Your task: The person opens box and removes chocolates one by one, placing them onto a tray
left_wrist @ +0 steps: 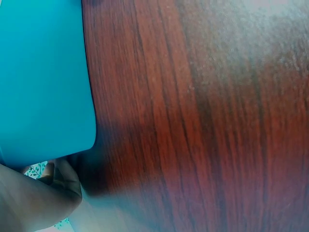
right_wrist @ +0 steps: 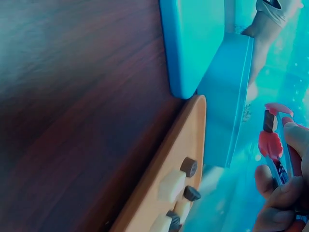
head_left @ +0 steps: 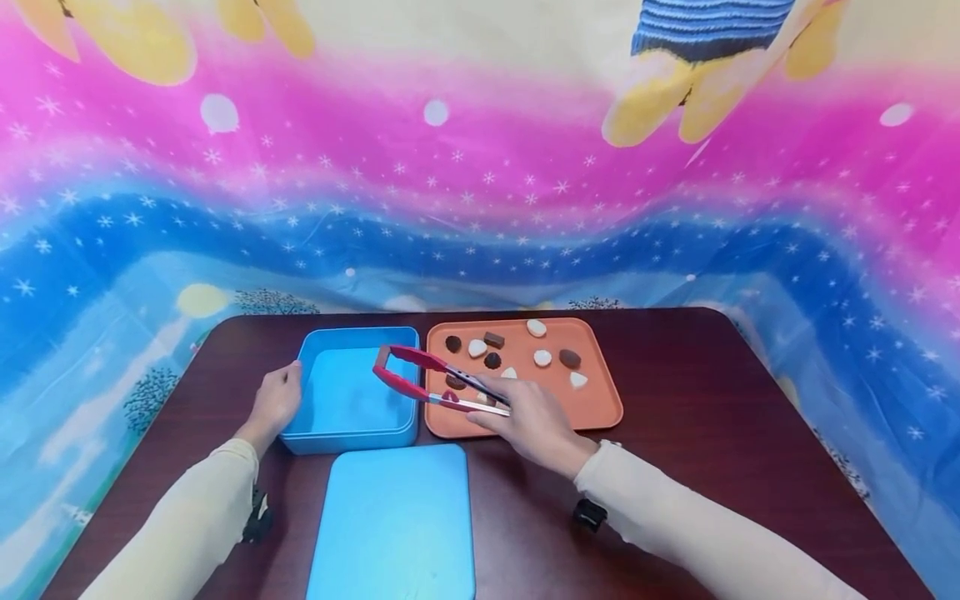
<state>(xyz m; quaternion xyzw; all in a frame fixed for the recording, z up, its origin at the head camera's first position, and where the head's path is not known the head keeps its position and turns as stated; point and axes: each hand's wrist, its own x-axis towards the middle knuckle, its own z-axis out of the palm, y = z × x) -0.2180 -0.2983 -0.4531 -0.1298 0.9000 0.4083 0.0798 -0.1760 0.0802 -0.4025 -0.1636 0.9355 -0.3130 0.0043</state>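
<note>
My right hand [head_left: 528, 421] grips a pair of tongs [head_left: 427, 360] with red tips and metal arms. Pinched between the tips is a small brown chocolate piece [right_wrist: 270, 121], held over the right part of an open blue box [head_left: 352, 438]. On the opposite side, my left hand [head_left: 276, 404] holds the box at its left wall, thumb near the rim. To the right of the box is an orange tray [head_left: 603, 408] with several brown and white chocolate-like pieces, among them a dark oval [head_left: 570, 358] and a white oval [head_left: 536, 327].
A flat blue lid [head_left: 393, 525] lies on the dark wooden table [head_left: 690, 392] in front of the box. Behind the table hangs a colourful printed cloth [head_left: 480, 192]. Both forearms reach in from the near side, the right one passing in front of the tray.
</note>
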